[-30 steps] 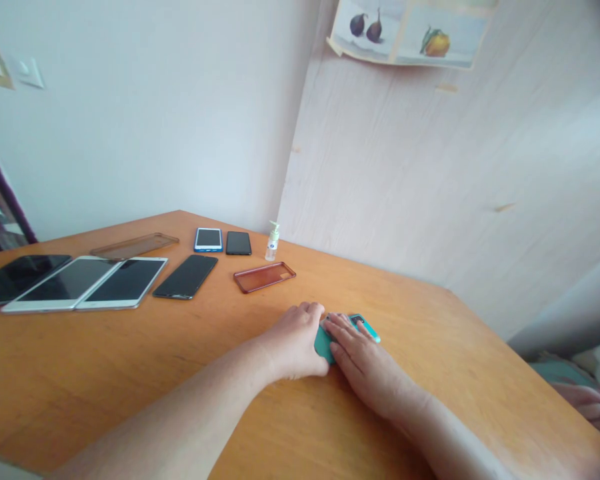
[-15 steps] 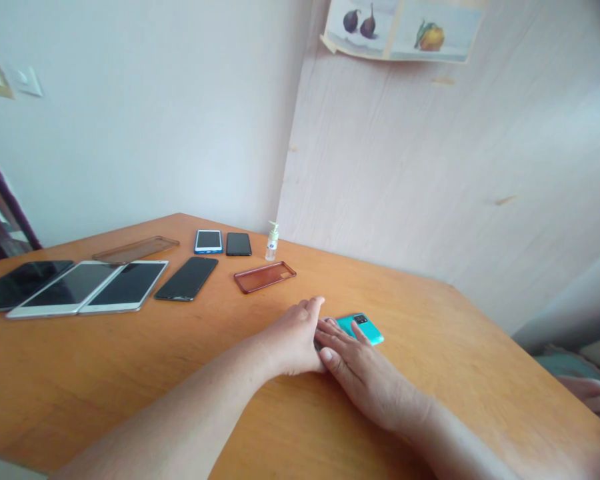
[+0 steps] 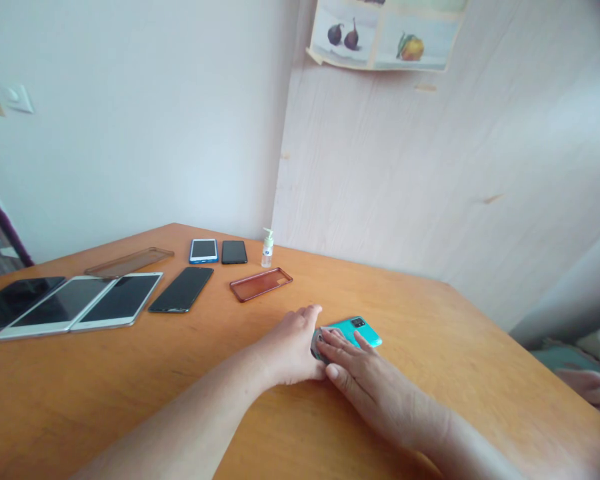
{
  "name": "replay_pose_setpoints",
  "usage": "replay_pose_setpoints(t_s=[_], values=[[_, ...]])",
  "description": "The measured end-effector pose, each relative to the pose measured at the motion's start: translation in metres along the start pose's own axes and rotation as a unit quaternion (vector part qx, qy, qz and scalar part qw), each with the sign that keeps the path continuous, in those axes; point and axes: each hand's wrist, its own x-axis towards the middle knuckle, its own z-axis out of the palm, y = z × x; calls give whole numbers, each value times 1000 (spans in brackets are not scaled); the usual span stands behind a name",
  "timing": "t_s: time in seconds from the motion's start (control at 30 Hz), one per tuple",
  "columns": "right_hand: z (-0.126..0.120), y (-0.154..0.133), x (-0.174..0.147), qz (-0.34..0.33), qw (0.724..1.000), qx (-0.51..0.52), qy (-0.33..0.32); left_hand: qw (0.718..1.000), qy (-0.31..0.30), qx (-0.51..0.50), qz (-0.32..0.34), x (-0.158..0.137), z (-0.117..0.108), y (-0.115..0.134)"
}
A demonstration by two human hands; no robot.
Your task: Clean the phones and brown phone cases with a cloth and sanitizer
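Observation:
A teal phone (image 3: 356, 329) lies face down on the orange wooden table (image 3: 455, 360), its camera end pointing away from me. My left hand (image 3: 293, 345) rests against the phone's left near end, fingers curled at its edge. My right hand (image 3: 365, 373) lies flat over the near part of the phone, fingers spread and pressing down on it. A dark grey part shows between the two hands at the phone's near corner; what it is cannot be told.
Further left lie a brown transparent phone case (image 3: 261, 283), a black phone (image 3: 181, 289), two white tablets (image 3: 95, 301), a dark tablet (image 3: 10, 303), another clear case (image 3: 129, 261), two small phones (image 3: 217, 251) and a sanitiser bottle (image 3: 267, 248). Another person's hand (image 3: 593, 387) shows at the right edge.
My right hand has slid back toward me, and more of the teal phone shows beyond its fingers. The view has tilted slightly, shifting everything a little.

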Motion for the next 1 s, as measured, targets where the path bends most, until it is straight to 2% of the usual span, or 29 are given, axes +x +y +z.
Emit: replay_pose_setpoints(t_s=[0.07,0.17,0.23,0.3,0.4,0.47,0.53,0.67,0.73,0.8,0.9,1.0], values=[[-1,12,1,43,999,-29,13,1000,-4,7,-2,-1,-2,1],[1,36,4,140,986,-82,37,1000,-9,19,-9,-1,-4,3],[3,38,5,164,982,-89,43,1000,-11,27,-8,-1,-5,2],[2,23,2,129,989,-66,37,999,-8,34,2,0,-4,1],[-2,-9,-4,28,1000,-2,1,999,1,35,13,1,-3,-1],[-5,-17,-8,9,1000,17,-15,1000,-1,30,9,1,-4,-1],[-7,-9,-9,36,999,6,-13,1000,-6,25,4,0,-5,0],[-6,21,-6,149,987,-61,25,1000,-8,22,8,-1,-7,2],[-7,18,-5,176,981,-80,32,1000,-6,24,13,0,-7,1],[-8,1,-5,164,984,-71,14,999,-4,30,21,1,-7,0],[-13,-31,-9,110,993,-24,-45,999,-4,37,29,2,-6,-3],[-16,-36,-12,88,994,-20,-54,999,-7,42,29,2,-7,-4]])
